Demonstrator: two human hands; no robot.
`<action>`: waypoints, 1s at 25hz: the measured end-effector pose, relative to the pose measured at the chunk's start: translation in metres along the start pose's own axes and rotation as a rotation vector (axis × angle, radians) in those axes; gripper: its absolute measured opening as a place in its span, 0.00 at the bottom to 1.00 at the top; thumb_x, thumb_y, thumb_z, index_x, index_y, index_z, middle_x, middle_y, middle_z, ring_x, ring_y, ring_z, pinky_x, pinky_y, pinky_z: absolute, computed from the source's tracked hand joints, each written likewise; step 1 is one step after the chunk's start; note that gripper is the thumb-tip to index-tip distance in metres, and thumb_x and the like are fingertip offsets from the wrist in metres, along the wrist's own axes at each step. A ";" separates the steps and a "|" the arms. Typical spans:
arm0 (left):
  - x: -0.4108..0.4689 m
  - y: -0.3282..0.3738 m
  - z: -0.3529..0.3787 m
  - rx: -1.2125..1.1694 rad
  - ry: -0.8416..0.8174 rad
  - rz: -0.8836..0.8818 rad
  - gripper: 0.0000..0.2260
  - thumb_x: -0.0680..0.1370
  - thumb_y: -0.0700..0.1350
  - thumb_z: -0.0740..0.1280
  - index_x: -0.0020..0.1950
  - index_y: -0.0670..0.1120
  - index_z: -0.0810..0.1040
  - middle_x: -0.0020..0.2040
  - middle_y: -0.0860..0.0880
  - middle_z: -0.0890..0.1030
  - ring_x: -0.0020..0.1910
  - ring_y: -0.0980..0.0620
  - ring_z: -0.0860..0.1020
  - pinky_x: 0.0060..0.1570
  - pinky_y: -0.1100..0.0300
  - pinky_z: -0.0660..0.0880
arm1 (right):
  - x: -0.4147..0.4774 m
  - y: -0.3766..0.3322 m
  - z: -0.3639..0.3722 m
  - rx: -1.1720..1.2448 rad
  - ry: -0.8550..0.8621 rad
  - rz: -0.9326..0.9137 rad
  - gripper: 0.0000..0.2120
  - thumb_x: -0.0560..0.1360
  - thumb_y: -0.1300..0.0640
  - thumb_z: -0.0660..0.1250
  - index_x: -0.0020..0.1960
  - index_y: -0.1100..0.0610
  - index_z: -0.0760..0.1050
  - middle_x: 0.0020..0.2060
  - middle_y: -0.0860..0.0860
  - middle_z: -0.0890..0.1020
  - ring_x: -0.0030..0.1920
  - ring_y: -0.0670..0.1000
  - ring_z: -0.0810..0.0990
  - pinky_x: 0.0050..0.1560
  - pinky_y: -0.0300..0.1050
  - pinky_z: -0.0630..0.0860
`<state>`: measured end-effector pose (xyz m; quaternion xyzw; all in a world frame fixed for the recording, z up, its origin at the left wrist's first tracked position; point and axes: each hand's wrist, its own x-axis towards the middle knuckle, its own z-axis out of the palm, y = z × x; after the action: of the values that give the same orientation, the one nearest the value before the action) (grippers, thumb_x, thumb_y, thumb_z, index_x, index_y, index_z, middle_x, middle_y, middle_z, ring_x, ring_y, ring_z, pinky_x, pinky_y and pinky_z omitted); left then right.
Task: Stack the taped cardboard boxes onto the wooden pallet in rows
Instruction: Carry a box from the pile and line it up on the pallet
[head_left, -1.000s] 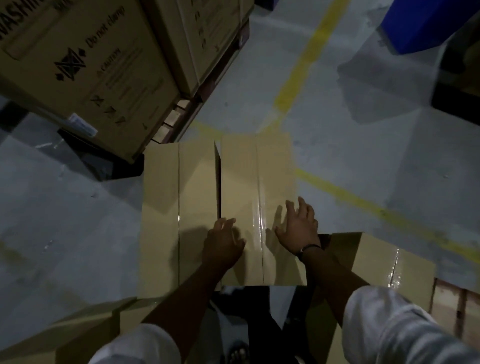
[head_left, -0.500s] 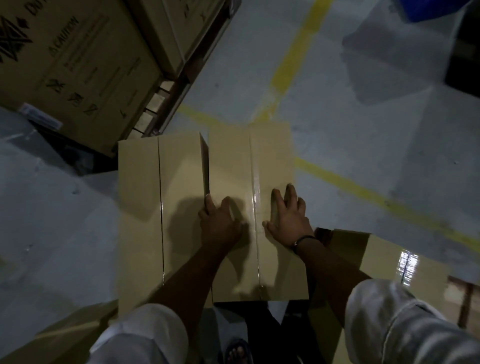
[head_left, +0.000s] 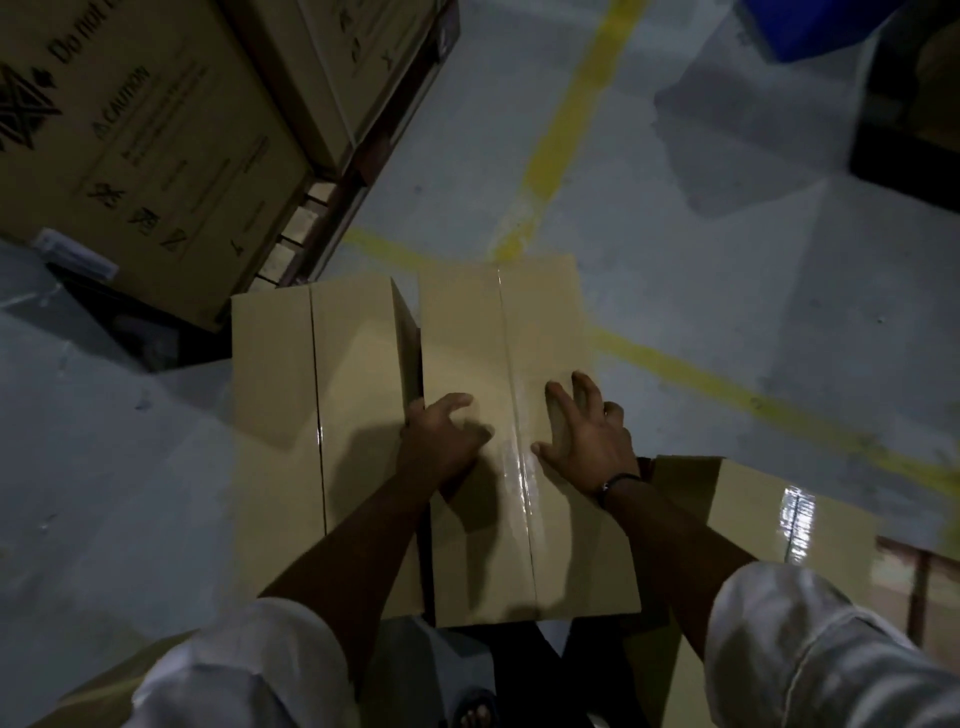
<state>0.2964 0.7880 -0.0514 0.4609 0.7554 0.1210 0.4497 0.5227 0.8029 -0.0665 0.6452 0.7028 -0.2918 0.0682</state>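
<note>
Head view: tan taped cardboard box (head_left: 519, 332) lies under both hands, long axis pointing away; left hand (head_left: 441, 441) curls over its left edge, right hand (head_left: 587, 436) spreads flat on top

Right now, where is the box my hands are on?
Head view, centre: the box is just right of a second taped box, its far edge toward the yellow floor lines.

Warehouse. Bare grey concrete floor (head_left: 701, 291), yellow painted lane lines (head_left: 571, 119) crossing at upper centre. Upper left: big shipping cartons (head_left: 145, 156) printed "CAUTION", "Do not", handling symbols, standing on pallet slats (head_left: 311, 208). Centre: plain taped boxes (head_left: 467, 338). Blue container (head_left: 810, 21) at top right. Dim lighting.
</note>
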 end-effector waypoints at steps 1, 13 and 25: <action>-0.009 0.007 -0.004 0.016 -0.013 -0.021 0.27 0.71 0.58 0.78 0.68 0.56 0.78 0.76 0.41 0.64 0.66 0.44 0.74 0.64 0.55 0.71 | -0.010 0.001 -0.005 0.015 0.013 0.005 0.42 0.72 0.35 0.69 0.79 0.40 0.51 0.79 0.47 0.48 0.70 0.65 0.61 0.62 0.64 0.75; -0.255 0.065 -0.043 0.300 0.201 0.353 0.40 0.71 0.69 0.69 0.80 0.63 0.59 0.81 0.56 0.33 0.78 0.36 0.55 0.69 0.37 0.69 | -0.247 -0.042 -0.088 0.098 0.406 0.037 0.33 0.73 0.32 0.66 0.75 0.43 0.67 0.79 0.47 0.57 0.69 0.62 0.65 0.66 0.56 0.70; -0.473 0.064 -0.075 0.504 0.252 0.602 0.40 0.69 0.76 0.60 0.79 0.64 0.60 0.83 0.58 0.48 0.77 0.34 0.56 0.71 0.37 0.60 | -0.483 -0.090 -0.108 0.004 0.690 0.200 0.37 0.71 0.23 0.55 0.73 0.41 0.67 0.76 0.49 0.65 0.65 0.61 0.71 0.62 0.54 0.72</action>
<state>0.3548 0.4593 0.2980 0.7386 0.6420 0.1140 0.1712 0.5438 0.4386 0.2793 0.7715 0.6171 -0.0500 -0.1464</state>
